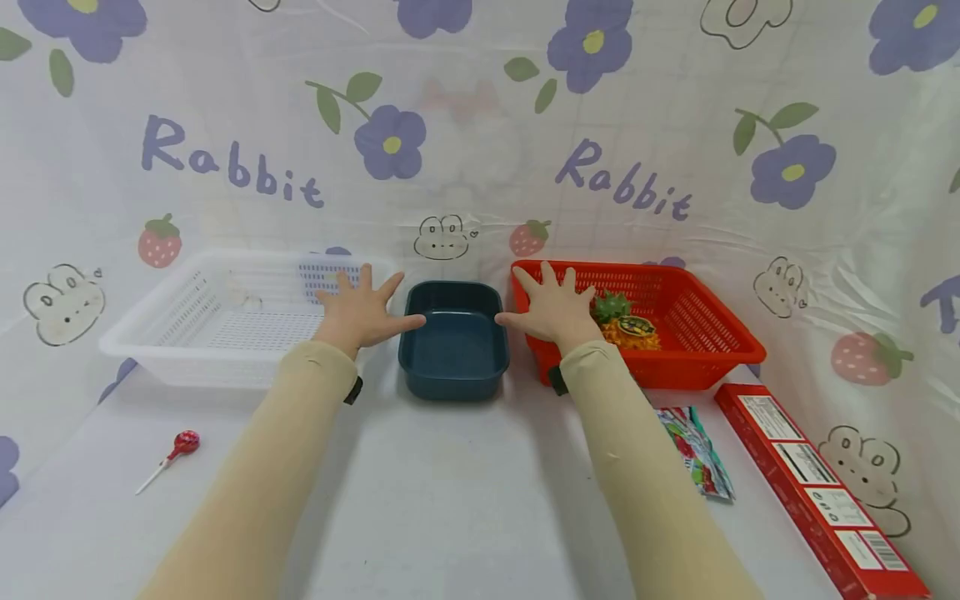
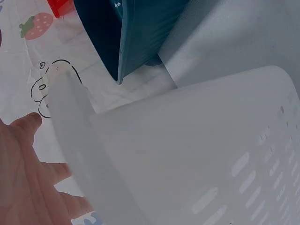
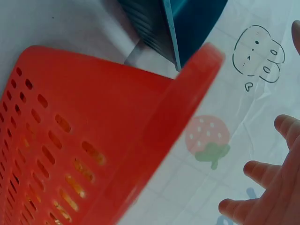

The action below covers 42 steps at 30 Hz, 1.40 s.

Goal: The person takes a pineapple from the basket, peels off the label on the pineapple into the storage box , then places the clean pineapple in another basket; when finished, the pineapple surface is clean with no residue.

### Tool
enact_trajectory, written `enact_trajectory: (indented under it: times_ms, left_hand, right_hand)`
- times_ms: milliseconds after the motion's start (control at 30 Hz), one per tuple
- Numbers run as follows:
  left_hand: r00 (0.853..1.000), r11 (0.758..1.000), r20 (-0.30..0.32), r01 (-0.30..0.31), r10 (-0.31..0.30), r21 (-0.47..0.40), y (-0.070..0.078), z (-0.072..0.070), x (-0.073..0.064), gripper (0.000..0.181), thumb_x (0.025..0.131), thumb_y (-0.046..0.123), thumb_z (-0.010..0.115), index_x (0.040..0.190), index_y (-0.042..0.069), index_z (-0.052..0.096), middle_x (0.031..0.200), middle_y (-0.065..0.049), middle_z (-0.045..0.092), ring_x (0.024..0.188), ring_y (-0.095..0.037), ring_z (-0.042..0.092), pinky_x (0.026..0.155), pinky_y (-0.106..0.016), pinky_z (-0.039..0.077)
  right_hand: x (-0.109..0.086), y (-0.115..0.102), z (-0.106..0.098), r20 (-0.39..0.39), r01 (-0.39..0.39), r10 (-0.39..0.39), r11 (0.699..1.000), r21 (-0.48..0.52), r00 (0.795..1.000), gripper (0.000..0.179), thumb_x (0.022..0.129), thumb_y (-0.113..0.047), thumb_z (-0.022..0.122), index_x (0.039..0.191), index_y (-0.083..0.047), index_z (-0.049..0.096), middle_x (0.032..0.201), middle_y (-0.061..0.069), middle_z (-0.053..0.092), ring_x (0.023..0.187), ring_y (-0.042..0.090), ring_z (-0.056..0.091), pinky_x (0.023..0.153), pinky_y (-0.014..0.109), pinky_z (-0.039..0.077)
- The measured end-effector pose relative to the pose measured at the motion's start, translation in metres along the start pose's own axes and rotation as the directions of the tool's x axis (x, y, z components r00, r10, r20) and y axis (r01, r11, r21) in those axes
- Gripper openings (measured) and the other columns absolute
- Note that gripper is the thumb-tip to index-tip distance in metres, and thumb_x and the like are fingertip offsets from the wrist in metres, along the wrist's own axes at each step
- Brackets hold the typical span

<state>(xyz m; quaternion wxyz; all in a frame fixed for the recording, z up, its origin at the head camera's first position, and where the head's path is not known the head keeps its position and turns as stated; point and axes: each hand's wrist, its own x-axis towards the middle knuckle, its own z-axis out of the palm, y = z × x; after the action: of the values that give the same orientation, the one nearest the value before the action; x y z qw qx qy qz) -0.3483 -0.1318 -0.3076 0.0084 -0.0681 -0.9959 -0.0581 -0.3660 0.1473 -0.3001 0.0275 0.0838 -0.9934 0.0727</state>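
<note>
My left hand [image 1: 357, 315], fingers spread, is over the right end of the white plastic basket [image 1: 217, 367], its thumb reaching toward the dark blue bin [image 1: 453, 385]. With fingers fanned out too, my right hand [image 1: 553, 310] is over the left end of the red basket [image 1: 705, 371]; its thumb tip overlaps the bin's right rim in the head view. Neither hand holds anything. Inside the red basket lie an orange packet [image 1: 628, 337] and a green spiky-topped thing [image 1: 611, 307]. The left wrist view shows the left hand [image 2: 28, 178] beside the white rim.
A red lollipop [image 1: 186, 442] lies at the front left. On the right are a shiny coloured packet [image 1: 701, 458], partly behind the right sleeve, and a long red box [image 1: 810, 483]. A printed curtain [image 1: 480, 100] hangs behind the baskets.
</note>
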Motion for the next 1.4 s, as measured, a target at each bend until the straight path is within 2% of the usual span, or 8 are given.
enact_trajectory:
  times_ms: [567,700,767,867,967,1167,1333,1400]
  left_hand:
    - [0.996,0.989,-0.08,-0.038,0.026,-0.142,-0.007,-0.002,0.004,0.092,0.077,0.08,0.032,0.149,0.03,0.008,0.153,-0.022,0.007,0.134,-0.054,0.009,0.095,-0.073,0.02]
    - [0.985,0.959,-0.164,-0.087,0.044,-0.27,-0.008,-0.005,0.001,0.09,0.079,0.078,0.035,0.149,0.027,0.01,0.152,-0.022,0.011,0.135,-0.049,0.017,0.097,-0.067,0.028]
    - [0.975,0.918,-0.217,-0.126,0.045,-0.376,-0.007,-0.006,-0.002,0.088,0.082,0.073,0.038,0.149,0.025,0.011,0.152,-0.02,0.013,0.136,-0.044,0.019,0.1,-0.063,0.028]
    - [0.953,0.815,-0.303,-0.192,0.021,-0.547,-0.008,-0.007,-0.007,0.082,0.086,0.064,0.043,0.149,0.021,0.013,0.153,-0.015,0.014,0.139,-0.036,0.019,0.106,-0.057,0.023]
    - [0.926,0.677,-0.376,-0.26,-0.027,-0.689,-0.008,-0.006,-0.012,0.074,0.091,0.052,0.045,0.149,0.017,0.014,0.153,-0.015,0.016,0.138,-0.036,0.021,0.108,-0.055,0.023]
    - [0.904,0.402,-0.389,-0.294,-0.178,-0.867,-0.009,-0.002,-0.031,0.068,0.092,0.041,0.047,0.149,0.022,0.014,0.147,-0.019,0.023,0.129,-0.038,0.033,0.102,-0.056,0.03]
    - [0.861,0.067,-0.368,-0.369,-0.351,-0.927,-0.006,-0.003,-0.059,0.068,0.089,0.035,0.051,0.147,0.022,0.018,0.137,-0.013,0.034,0.12,-0.027,0.041,0.102,-0.055,0.032]
    - [0.834,-0.04,-0.36,-0.413,-0.418,-0.91,-0.006,-0.003,-0.072,0.067,0.088,0.031,0.053,0.146,0.022,0.021,0.129,-0.008,0.039,0.111,-0.023,0.044,0.1,-0.052,0.034]
  right_hand:
    - [-0.01,0.016,-0.014,-0.036,0.008,-0.003,0.992,0.13,0.999,0.086,0.08,-0.062,0.054,0.149,-0.028,0.015,0.151,0.014,0.019,0.133,0.042,0.021,0.099,0.068,0.024]
    - [-0.015,0.024,-0.019,-0.058,0.007,0.007,0.971,0.239,0.998,0.085,0.081,-0.06,0.056,0.148,-0.028,0.016,0.15,0.013,0.022,0.13,0.038,0.029,0.097,0.065,0.031]
    - [-0.018,0.028,-0.02,-0.063,0.001,0.018,0.956,0.293,0.998,0.084,0.081,-0.058,0.057,0.148,-0.028,0.016,0.15,0.012,0.023,0.129,0.036,0.031,0.096,0.064,0.033]
    - [-0.021,0.035,-0.021,-0.067,-0.009,0.036,0.932,0.362,0.997,0.084,0.081,-0.055,0.059,0.148,-0.027,0.017,0.149,0.011,0.026,0.129,0.033,0.032,0.098,0.062,0.032]
    - [-0.022,0.04,-0.02,-0.055,-0.025,0.053,0.91,0.415,0.997,0.083,0.082,-0.052,0.06,0.148,-0.027,0.016,0.149,0.011,0.026,0.13,0.033,0.031,0.1,0.061,0.03]
    - [-0.024,0.05,-0.018,-0.04,-0.048,0.075,0.883,0.466,0.996,0.083,0.083,-0.047,0.062,0.148,-0.024,0.017,0.15,0.011,0.026,0.132,0.034,0.03,0.101,0.062,0.029]
    - [-0.026,0.055,-0.018,-0.017,-0.058,0.074,0.887,0.457,0.997,0.083,0.081,-0.046,0.065,0.147,-0.021,0.02,0.148,0.013,0.029,0.13,0.034,0.032,0.101,0.061,0.03]
    - [-0.027,0.057,-0.019,-0.001,-0.056,0.063,0.893,0.447,0.998,0.084,0.081,-0.045,0.065,0.147,-0.02,0.02,0.147,0.013,0.03,0.129,0.034,0.032,0.101,0.061,0.03]
